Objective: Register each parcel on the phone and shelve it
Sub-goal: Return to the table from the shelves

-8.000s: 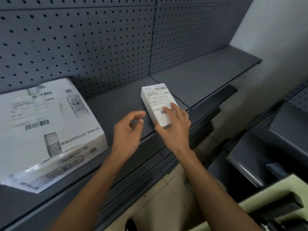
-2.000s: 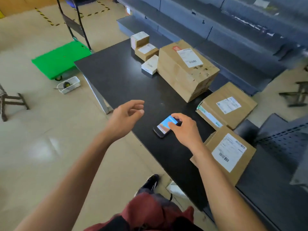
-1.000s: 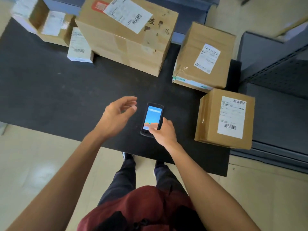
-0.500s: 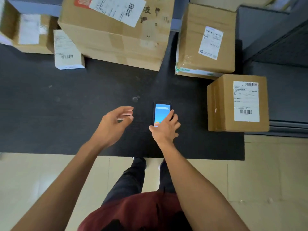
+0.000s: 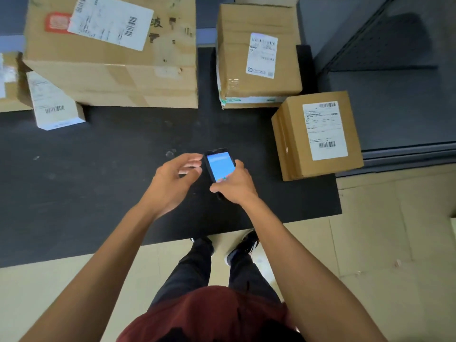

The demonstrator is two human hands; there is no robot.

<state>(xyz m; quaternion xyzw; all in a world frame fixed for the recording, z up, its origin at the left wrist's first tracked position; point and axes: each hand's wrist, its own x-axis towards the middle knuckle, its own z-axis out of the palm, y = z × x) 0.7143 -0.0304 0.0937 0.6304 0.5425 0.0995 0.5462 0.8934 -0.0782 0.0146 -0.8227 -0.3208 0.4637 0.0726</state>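
right hand (image 5: 234, 185) now has its fingers curled around the phone (image 5: 220, 166), thumb on the near edge. half a second ago those fingers were lying flat on the screen, so it looks like a pickup, though it's hard to tell if it's off the black table (image 5: 98, 169) yet. left hand (image 5: 172, 182) has moved in beside it, fingers loosely spread, holding nothing. nearest parcel (image 5: 317, 134) sits to the right, probably next to get registered.

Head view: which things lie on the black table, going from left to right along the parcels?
White small box → large cardboard box → taped middle box → labelled box, nearest the table's right end.
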